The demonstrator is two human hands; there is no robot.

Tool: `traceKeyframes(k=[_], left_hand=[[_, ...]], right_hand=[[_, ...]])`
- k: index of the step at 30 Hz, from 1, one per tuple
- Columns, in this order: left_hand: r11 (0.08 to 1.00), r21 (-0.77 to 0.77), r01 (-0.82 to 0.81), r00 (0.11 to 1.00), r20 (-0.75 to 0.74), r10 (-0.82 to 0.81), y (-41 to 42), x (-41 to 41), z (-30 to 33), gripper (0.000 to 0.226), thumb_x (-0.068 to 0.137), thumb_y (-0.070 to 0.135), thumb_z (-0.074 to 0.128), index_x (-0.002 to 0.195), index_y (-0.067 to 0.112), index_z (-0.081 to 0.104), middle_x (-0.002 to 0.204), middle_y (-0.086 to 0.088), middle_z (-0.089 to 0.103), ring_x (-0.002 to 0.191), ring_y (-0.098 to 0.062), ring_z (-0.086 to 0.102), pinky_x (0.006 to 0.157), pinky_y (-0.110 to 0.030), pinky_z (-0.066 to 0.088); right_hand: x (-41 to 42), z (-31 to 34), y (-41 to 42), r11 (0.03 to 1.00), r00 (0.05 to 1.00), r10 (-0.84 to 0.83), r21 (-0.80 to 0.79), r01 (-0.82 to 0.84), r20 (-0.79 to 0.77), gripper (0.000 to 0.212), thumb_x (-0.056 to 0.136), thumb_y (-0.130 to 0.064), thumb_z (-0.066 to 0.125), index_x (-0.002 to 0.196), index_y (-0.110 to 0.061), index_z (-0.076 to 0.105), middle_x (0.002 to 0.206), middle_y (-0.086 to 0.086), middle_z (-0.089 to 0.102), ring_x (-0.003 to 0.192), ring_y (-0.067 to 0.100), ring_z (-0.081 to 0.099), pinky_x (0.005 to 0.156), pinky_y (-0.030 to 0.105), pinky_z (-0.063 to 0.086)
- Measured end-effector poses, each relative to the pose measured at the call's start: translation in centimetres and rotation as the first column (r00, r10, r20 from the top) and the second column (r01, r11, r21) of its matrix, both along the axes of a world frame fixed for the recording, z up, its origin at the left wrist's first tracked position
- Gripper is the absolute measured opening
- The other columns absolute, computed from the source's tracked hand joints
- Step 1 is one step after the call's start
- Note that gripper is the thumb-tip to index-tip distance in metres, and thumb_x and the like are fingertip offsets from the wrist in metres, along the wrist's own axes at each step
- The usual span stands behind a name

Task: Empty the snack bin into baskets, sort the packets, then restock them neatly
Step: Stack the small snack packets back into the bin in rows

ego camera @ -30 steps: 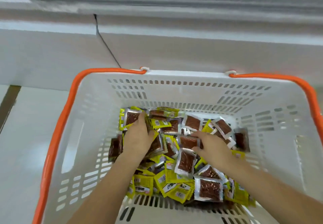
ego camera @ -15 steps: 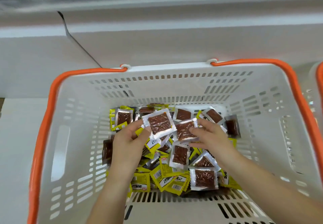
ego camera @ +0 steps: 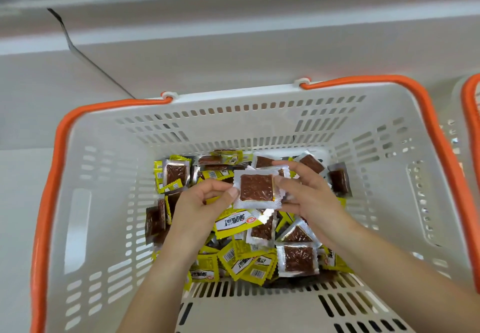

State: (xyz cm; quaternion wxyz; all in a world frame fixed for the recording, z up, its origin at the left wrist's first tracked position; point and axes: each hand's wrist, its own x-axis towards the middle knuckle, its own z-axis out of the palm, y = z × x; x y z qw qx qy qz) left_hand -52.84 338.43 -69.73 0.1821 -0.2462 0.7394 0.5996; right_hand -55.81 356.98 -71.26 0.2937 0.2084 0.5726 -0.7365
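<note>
Snack packet (ego camera: 256,188) is pinched by left hand (ego camera: 201,204) and right hand (ego camera: 309,192) over the basket (ego camera: 109,177); maybe more packets stacked behind it.

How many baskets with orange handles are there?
2. One big white basket sits in the middle, holding the snack packets. A second basket only peeks in at the right edge, so most of it is hidden.

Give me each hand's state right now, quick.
Left hand: pinching the left edge of the clear-front packet.
Right hand: holding the same packet's right side, maybe more behind it.
</note>
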Motion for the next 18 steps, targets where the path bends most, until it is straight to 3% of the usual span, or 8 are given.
traceKeyframes(k=[2,4,7,9,12,16,18], left_hand=[[0.998,0.007,-0.063,0.998,-0.015,0.063,0.1,0.0,0.0,0.013,0.086,0.021,0.066,0.073,0.018,0.071,0.076,0.011,0.071,0.078,0.004,0.063,0.077,-0.018,0.041],[0.986,0.001,-0.166,0.986,-0.032,0.166,0.2,0.0,-0.3,0.016,0.087,0.02,0.066,0.071,0.019,0.07,0.073,0.011,0.071,0.076,0.002,0.063,0.078,-0.021,0.041],[0.964,0.01,-0.266,0.963,-0.042,0.266,1.0,0.0,-0.8,0.016,0.088,0.02,0.065,0.074,0.016,0.069,0.07,0.007,0.069,0.074,-0.008,0.062,0.079,-0.027,0.047],[0.97,0.003,-0.243,0.969,-0.049,0.243,1.9,0.2,-1.0,0.013,0.089,0.02,0.063,0.079,0.013,0.067,0.07,0.008,0.069,0.072,-0.005,0.061,0.075,-0.022,0.046],[0.98,-0.031,-0.195,0.978,-0.082,0.192,2.6,0.5,-1.3,0.009,0.09,0.018,0.063,0.083,0.012,0.066,0.073,0.009,0.068,0.072,-0.001,0.059,0.069,-0.015,0.044],[0.99,-0.065,-0.124,0.987,-0.11,0.117,2.4,0.6,-1.5,0.003,0.088,0.017,0.066,0.086,0.015,0.067,0.084,0.001,0.07,0.081,-0.003,0.061,0.07,-0.005,0.043],[0.991,-0.066,-0.118,0.989,-0.103,0.11,2.4,0.5,-1.2,0.003,0.087,0.017,0.067,0.086,0.019,0.067,0.087,0.001,0.07,0.083,-0.002,0.062,0.071,-0.006,0.044]], right_hand=[[-0.2,0.2,0.3,0.997,0.998,-0.068,-0.045,0.069,0.013,0.021,0.092,-0.014,0.058,0.109,-0.025,0.064,0.099,0.009,0.061,0.072,0.022,0.065,0.073,0.033,0.058],[-0.2,0.0,0.5,0.99,0.996,-0.083,-0.115,0.086,0.03,0.016,0.089,-0.023,0.062,0.104,-0.027,0.065,0.11,-0.004,0.064,0.079,0.026,0.07,0.083,0.039,0.056],[0.0,0.1,-0.2,0.995,1.0,-0.013,-0.097,0.013,0.005,0.031,0.081,-0.027,0.068,0.111,-0.024,0.061,0.109,0.003,0.06,0.096,0.021,0.068,0.083,0.036,0.057],[0.3,0.2,-1.1,0.999,0.999,-0.029,-0.039,0.028,-0.024,0.032,0.083,-0.023,0.069,0.113,-0.028,0.058,0.097,0.002,0.057,0.091,0.012,0.066,0.081,0.031,0.058],[0.6,0.2,-1.9,0.997,0.996,-0.072,-0.012,0.071,-0.053,0.034,0.085,-0.022,0.068,0.112,-0.035,0.051,0.084,-0.019,0.061,0.081,-0.006,0.064,0.079,0.024,0.056],[0.7,0.3,-1.9,0.995,0.991,-0.017,0.094,0.03,-0.136,0.038,0.087,-0.026,0.066,0.11,-0.042,0.04,0.099,-0.036,0.044,0.091,-0.017,0.051,0.088,0.025,0.048],[0.5,0.2,-1.7,0.993,0.989,-0.012,0.111,0.029,-0.147,0.035,0.088,-0.025,0.065,0.113,-0.042,0.048,0.105,-0.025,0.052,0.094,-0.009,0.054,0.087,0.029,0.051]])
